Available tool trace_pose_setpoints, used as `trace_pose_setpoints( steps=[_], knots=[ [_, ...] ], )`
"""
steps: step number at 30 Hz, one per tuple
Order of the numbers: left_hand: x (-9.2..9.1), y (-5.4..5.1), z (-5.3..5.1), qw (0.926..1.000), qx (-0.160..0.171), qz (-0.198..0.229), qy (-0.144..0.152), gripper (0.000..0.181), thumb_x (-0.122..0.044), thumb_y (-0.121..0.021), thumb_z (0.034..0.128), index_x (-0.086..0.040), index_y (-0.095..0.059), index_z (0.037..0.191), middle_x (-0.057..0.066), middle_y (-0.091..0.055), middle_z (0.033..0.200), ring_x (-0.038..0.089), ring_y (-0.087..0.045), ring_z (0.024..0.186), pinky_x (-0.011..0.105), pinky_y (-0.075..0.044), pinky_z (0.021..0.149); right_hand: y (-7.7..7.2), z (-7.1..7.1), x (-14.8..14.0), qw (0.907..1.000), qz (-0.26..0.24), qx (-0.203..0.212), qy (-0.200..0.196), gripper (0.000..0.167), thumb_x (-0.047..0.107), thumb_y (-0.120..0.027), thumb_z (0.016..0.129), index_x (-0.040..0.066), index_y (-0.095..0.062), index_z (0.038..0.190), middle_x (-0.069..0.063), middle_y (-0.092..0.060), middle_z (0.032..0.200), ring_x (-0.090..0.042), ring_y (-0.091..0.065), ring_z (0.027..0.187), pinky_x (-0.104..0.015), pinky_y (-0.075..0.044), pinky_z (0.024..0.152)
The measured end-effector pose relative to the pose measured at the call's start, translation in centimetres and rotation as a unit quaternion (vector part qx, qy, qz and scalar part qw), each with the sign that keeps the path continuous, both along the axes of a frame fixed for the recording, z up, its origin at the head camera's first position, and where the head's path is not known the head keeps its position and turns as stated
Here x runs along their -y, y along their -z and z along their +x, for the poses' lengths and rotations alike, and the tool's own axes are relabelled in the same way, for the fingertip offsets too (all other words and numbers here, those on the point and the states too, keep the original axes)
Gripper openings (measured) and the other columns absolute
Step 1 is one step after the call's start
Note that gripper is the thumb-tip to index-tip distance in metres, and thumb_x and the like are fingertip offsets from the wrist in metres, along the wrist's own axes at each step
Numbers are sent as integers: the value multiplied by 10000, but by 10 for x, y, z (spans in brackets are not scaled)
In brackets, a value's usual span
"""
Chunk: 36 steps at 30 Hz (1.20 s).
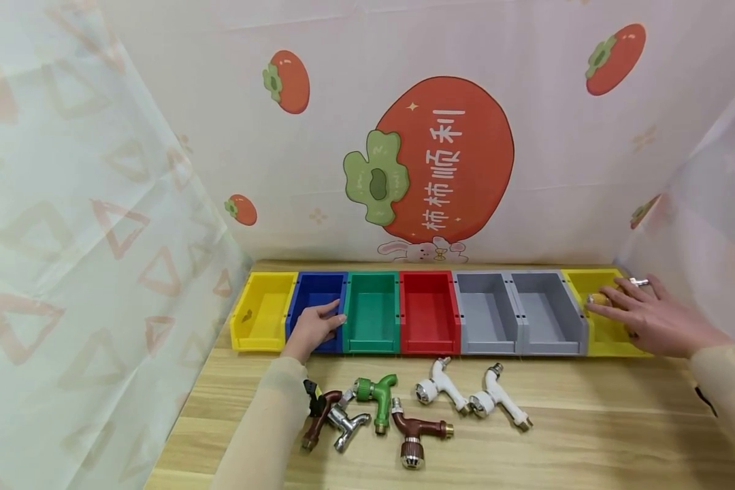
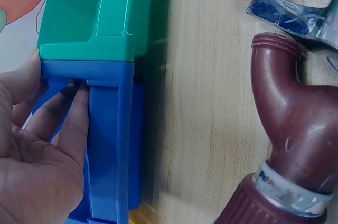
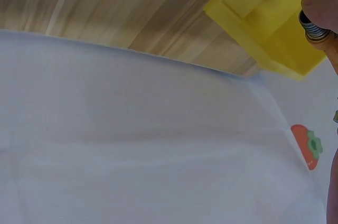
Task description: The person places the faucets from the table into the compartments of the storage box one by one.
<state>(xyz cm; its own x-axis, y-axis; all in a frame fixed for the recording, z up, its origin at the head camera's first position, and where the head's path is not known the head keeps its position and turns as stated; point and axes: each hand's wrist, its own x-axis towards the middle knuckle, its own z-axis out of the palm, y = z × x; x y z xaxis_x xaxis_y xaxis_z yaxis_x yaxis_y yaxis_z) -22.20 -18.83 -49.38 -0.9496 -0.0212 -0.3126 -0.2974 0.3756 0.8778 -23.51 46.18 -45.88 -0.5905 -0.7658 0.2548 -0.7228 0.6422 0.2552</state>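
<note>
My left hand [image 1: 315, 329] [image 2: 39, 155] pinches the side wall of the blue bin [image 1: 318, 280] [image 2: 108, 155] where it meets the green bin [image 1: 373, 344] [image 2: 87, 51], fingers inside the blue bin and thumb on the green bin's side. At the far right, my right hand [image 1: 661, 316] holds a yellow faucet [image 1: 598, 299] over the right-hand yellow bin [image 1: 615, 348] [image 3: 253, 2]. The right wrist view shows the faucet's threaded end [image 3: 316, 31] beside the thumb [image 3: 323, 11]; most of that hand is out of frame there.
Red bin [image 1: 430, 346] and two grey bins [image 1: 488, 347] [image 1: 551, 348] stand mid-row, another yellow bin [image 1: 262, 344] at the left end. On the wooden table [image 1: 496, 463] in front lie brown faucets [image 1: 413, 427] [image 2: 296, 123], a green one [image 1: 381, 393], a chrome one [image 1: 346, 423] and two white ones [image 1: 444, 381] [image 1: 496, 393].
</note>
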Motion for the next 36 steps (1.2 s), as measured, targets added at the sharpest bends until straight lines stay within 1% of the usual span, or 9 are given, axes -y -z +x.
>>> trace_pose_setpoints(
  steps=[1, 10, 15, 18, 22, 25, 31, 34, 36],
  knots=[
    [0, 0, 0, 10000, -6, -1, -1, 557, -254, -654, 1020, -241, -476, 1548, 118, -542, 1507, 296, -595, 1307, 481, -510, 1054, 0, 0, -1, 9999, 29, 58, 86, 932, 29, -762, 606, 301, -529, 1467, -264, -621, 1319, -528, -474, 1329, -792, -271, 1014],
    [-1, 0, 2, 10000, -25, 52, -60, 540, -248, -654, 1021, -237, -494, 1536, 117, -557, 1493, 296, -599, 1303, 480, -515, 1048, 4, -2, -1, 9990, 154, 338, 233, 886, -36, -765, 655, 279, -531, 1449, -285, -626, 1325, -558, -546, 1214, -772, -147, 1145],
    [-1, 1, 1, 9999, -18, 135, -49, 546, -246, -659, 1017, -238, -491, 1537, 103, -537, 1514, 288, -590, 1314, 482, -512, 1053, 10, 0, -3, 9985, -2, 468, 267, 982, -117, -710, 683, 302, -456, 1533, -280, -626, 1331, -522, -463, 1355, -624, 49, 1230],
    [0, 1, 1, 9998, -29, 165, -51, 549, -242, -662, 1016, -242, -490, 1537, 102, -535, 1516, 282, -590, 1315, 481, -510, 1055, 14, 0, -5, 9991, -53, 398, 140, 1022, -143, -701, 688, 290, -416, 1569, -266, -636, 1325, -423, -334, 1479, -543, 53, 1252],
    [0, 2, 0, 9998, -41, 175, -25, 553, -242, -660, 1017, -238, -484, 1541, 112, -538, 1511, 288, -590, 1314, 486, -508, 1056, 18, -3, -6, 9991, -91, 403, -25, 1036, -140, -767, 664, 256, -431, 1560, -251, -638, 1322, -500, -462, 1369, -435, 45, 1271],
    [1, 3, -1, 9998, -45, 175, 5, 555, -245, -662, 1016, -239, -483, 1542, 108, -542, 1509, 288, -592, 1313, 487, -506, 1057, 20, -1, -5, 9979, -102, 641, 77, 1043, -38, -888, 644, 223, -437, 1548, -276, -609, 1334, -556, -577, 1174, -377, 88, 1255],
    [1, 3, -1, 9998, -44, 168, 29, 556, -243, -659, 1018, -243, -479, 1544, 89, -522, 1530, 283, -587, 1319, 483, -503, 1063, 21, 5, -5, 9949, -235, 916, 354, 1117, 138, -933, 680, 221, -325, 1613, -301, -591, 1335, -566, -578, 1153, -453, 16, 1265],
    [1, 4, 0, 9999, -66, 128, 28, 555, -243, -656, 1019, -240, -477, 1545, 99, -539, 1513, 284, -594, 1311, 481, -508, 1057, 21, 5, -3, 9960, -433, 758, 173, 914, 262, -862, 827, 216, -369, 1595, -287, -606, 1317, -529, -593, 1139, -416, -12, 1265],
    [1, 4, 0, 9999, -84, 103, 40, 555, -244, -655, 1020, -238, -476, 1546, 106, -555, 1496, 284, -597, 1306, 479, -511, 1054, 21, 5, -1, 9964, -535, 659, 41, 706, 432, -689, 975, 208, -401, 1579, -282, -606, 1312, -504, -588, 1136, -374, 11, 1254]
  ],
)
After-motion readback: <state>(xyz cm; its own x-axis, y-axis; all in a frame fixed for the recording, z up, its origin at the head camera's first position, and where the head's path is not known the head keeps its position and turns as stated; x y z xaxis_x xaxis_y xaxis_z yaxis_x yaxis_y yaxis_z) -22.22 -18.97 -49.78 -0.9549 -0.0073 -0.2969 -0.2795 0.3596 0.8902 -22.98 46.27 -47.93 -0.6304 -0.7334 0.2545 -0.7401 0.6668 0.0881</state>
